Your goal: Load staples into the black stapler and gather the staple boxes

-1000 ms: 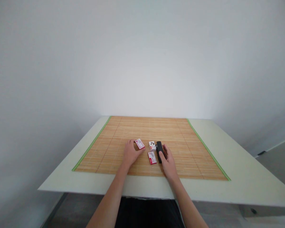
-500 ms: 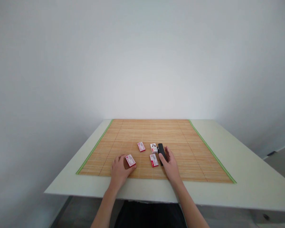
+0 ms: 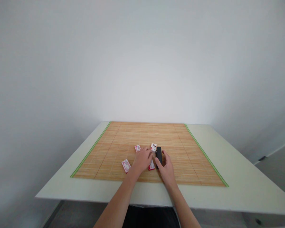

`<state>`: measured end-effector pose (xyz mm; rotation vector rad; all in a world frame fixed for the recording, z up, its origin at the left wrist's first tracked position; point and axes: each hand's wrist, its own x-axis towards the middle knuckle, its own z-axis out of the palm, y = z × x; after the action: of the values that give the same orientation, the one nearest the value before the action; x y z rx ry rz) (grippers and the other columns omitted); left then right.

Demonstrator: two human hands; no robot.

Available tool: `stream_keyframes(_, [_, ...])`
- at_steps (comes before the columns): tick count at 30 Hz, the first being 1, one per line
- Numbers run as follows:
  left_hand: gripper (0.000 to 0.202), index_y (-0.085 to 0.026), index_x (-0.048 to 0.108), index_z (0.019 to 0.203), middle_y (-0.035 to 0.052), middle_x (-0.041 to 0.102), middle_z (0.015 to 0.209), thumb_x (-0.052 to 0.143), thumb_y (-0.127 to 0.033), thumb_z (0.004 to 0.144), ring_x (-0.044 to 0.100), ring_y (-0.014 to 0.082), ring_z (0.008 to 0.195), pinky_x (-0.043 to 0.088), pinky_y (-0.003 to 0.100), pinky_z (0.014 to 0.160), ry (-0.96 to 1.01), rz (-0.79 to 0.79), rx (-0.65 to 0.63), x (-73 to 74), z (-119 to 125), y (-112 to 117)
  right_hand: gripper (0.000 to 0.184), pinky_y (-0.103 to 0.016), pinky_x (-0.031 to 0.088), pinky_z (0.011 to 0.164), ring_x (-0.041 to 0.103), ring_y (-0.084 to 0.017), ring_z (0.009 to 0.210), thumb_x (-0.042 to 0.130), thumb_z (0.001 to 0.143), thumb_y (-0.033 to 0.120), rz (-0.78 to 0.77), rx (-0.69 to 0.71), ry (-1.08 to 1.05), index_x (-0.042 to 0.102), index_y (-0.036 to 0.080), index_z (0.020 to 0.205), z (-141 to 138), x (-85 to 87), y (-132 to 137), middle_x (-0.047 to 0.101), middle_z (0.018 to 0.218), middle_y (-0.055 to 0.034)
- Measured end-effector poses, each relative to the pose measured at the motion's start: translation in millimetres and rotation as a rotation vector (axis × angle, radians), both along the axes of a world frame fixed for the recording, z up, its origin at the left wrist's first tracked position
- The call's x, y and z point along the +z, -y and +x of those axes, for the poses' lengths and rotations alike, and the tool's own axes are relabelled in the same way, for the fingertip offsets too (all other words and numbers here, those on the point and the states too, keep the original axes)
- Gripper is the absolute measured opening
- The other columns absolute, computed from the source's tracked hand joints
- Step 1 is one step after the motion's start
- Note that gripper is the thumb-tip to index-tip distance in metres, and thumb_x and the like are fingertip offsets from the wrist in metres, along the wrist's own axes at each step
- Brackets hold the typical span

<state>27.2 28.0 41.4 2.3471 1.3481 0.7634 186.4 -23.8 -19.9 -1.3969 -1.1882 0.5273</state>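
Note:
A bamboo mat (image 3: 180, 152) covers the table, with several small red-and-white boxes on it. My left hand (image 3: 142, 161) reaches to the right across the mat, fingers stretched out over one box (image 3: 151, 166) that is partly hidden beneath them. My right hand (image 3: 166, 166) rests against the right side of a small black oblong object (image 3: 159, 154), thumb extended along it. A white box with a dark print (image 3: 153, 147) lies just beyond the black object. Another red-and-white box (image 3: 137, 148) lies beyond my left hand, and one more box (image 3: 126, 165) lies alone at the near left.
The mat has green edging (image 3: 90, 149) on its left and right sides. The pale table (image 3: 239, 177) extends past the mat on the right and at the near edge. A plain white wall stands behind the table.
My left hand carried a box to the near left of the mat, let it go, and has moved right to the box beside the black object. My right hand has stayed put.

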Motion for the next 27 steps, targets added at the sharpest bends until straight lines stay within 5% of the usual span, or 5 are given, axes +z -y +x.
stream_keyframes(9, [0.041,-0.024,0.062,0.123,0.0123,0.06,0.123,0.065,-0.033,0.084,0.059,0.0314,0.114,0.048,0.044,0.097,-0.045,-0.045,0.191,-27.0,1.3,46.3,0.046,-0.048,0.048,0.1,0.061,-0.031,0.107,0.068,0.081,0.041,0.044,-0.13,0.139,0.065,0.02,0.121,-5.3,7.8,0.4,0.067,0.111,-0.0122])
stream_keyframes(13, [0.072,-0.028,0.05,0.143,0.008,0.06,0.137,0.058,-0.01,0.074,0.053,0.0289,0.128,0.042,0.045,0.111,0.033,-0.031,0.034,-32.6,-14.3,64.9,0.033,-0.047,0.05,0.092,0.061,-0.03,0.097,0.062,0.081,0.033,0.018,-0.111,0.287,0.068,0.022,0.112,8.0,14.3,7.0,0.068,0.103,-0.0105])
stream_keyframes(16, [0.085,-0.032,0.04,0.153,0.0054,0.06,0.141,0.06,-0.01,0.074,0.055,0.0271,0.128,0.044,0.045,0.112,0.152,-0.09,-0.073,-31.4,-29.9,73.7,0.033,-0.046,0.05,0.092,0.062,-0.031,0.1,0.061,0.079,0.028,0.019,-0.016,0.378,0.07,0.025,0.111,23.1,20.7,13.6,0.069,0.105,-0.0094])
stream_keyframes(22, [0.04,-0.032,0.059,0.136,0.005,0.062,0.138,0.055,-0.03,0.096,0.055,0.026,0.128,0.043,0.046,0.112,0.218,-0.005,0.021,-24.8,-31.6,75.9,0.036,-0.043,0.049,0.095,0.064,-0.028,0.102,0.058,0.076,0.019,0.004,0.257,0.397,0.073,0.027,0.109,34.3,39.4,1.8,0.073,0.107,-0.0047])
stream_keyframes(27, [0.042,-0.033,0.058,0.138,0.0043,0.06,0.139,0.043,-0.024,0.1,0.053,0.0276,0.126,0.041,0.049,0.109,0.066,0.067,0.106,-28.5,-21.3,77.7,0.04,-0.041,0.048,0.095,0.063,-0.027,0.102,0.063,0.074,0.017,-0.01,0.458,0.454,0.076,0.028,0.11,19.2,54.9,-20.8,0.073,0.105,-0.0037])
